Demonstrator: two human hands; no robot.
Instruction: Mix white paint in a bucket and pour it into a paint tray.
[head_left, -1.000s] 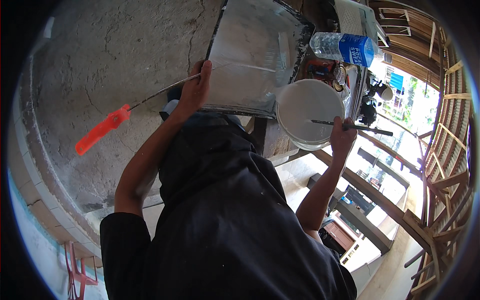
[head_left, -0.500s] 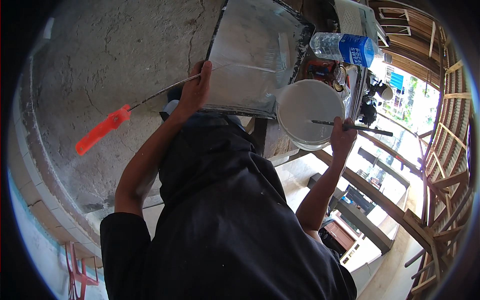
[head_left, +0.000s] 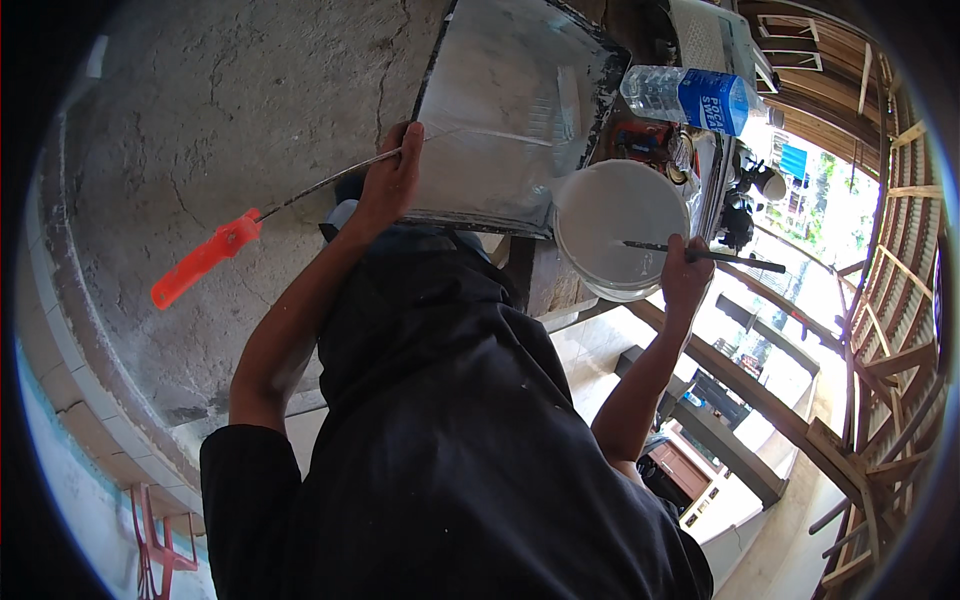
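Observation:
My left hand (head_left: 388, 190) is closed at the side edge of a large, white-smeared paint tray (head_left: 480, 90). A paint roller's thin metal rod meets its fingers; the roller's orange handle (head_left: 205, 262) sticks out to the left above the concrete. I cannot tell whether the fingers also grip the rod. A white plastic bucket (head_left: 570, 245) stands right of the tray, holding pale liquid. Over its right rim, my right hand (head_left: 685, 270) is closed round a thin dark stick (head_left: 750, 262), its far end over or in the liquid; which, I cannot tell.
A clear plastic bottle (head_left: 655, 92) with a blue label lies beyond the bucket, near small jars and clutter (head_left: 660, 145). Cracked concrete (head_left: 250, 90) spreads to the left. A red plastic chair (head_left: 160, 550) stands at lower left. Wooden beams (head_left: 760, 400) run along the right.

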